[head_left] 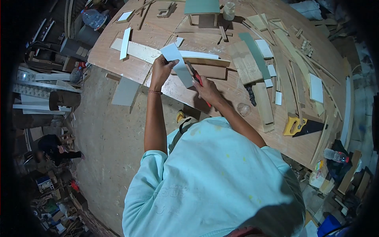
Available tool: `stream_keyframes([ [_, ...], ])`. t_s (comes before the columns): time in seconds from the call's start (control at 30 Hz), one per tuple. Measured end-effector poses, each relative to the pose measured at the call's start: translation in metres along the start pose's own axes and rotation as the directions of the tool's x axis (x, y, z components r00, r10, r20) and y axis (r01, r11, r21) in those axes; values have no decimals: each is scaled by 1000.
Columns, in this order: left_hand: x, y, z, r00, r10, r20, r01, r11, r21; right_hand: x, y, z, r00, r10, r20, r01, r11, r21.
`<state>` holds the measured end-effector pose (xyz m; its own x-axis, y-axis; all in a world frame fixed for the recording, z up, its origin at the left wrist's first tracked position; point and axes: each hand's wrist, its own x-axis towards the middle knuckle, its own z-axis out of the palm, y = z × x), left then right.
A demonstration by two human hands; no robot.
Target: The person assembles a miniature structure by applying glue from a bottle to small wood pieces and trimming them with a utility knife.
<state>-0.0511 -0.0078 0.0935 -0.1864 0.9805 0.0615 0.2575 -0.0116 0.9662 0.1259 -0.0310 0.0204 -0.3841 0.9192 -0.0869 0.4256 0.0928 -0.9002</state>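
My left hand [162, 70] grips a flat white rectangular panel [172, 53] by its left edge, thumb across its face. The panel is held tilted over the front edge of the wooden worktable [221, 89]. My right hand [208, 93] is closed round a slim red-and-black hand tool [196, 75]. Its dark end points away from me, just right of the panel; I cannot tell its exact kind. Behind the panel lie a white strip [199, 55] and a brown wooden strip [213, 62].
A yellow-handled handsaw [294, 125] lies at the table's right, near boards and white blocks. A clear cup [243, 109] stands by my right forearm. At the back are a small green-topped table [202, 7] and a jar [229, 11]. Another person [55, 148] sits at far left.
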Motion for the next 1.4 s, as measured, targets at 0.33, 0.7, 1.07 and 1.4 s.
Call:
stream_keyframes([
  [0.33, 0, 5, 11, 996, 56, -68, -47, 991, 128, -1, -7, -12, 998, 59, -9, -59, 997, -53],
  [0.7, -7, 10, 9, 1000, 2, -31, -2, 1000, -13, -9, -18, -21, 990, 112, 81, -106, 992, -72],
  [1.07, -1, 10, 0, 998, 63, 25, -64, 996, 68, -19, -34, -20, 992, 83, 98, -65, 982, -176],
  [1.4, -1, 6, 7, 992, 116, -47, -107, 980, 165, -24, -55, -30, 998, -9, 68, 30, 949, -313],
])
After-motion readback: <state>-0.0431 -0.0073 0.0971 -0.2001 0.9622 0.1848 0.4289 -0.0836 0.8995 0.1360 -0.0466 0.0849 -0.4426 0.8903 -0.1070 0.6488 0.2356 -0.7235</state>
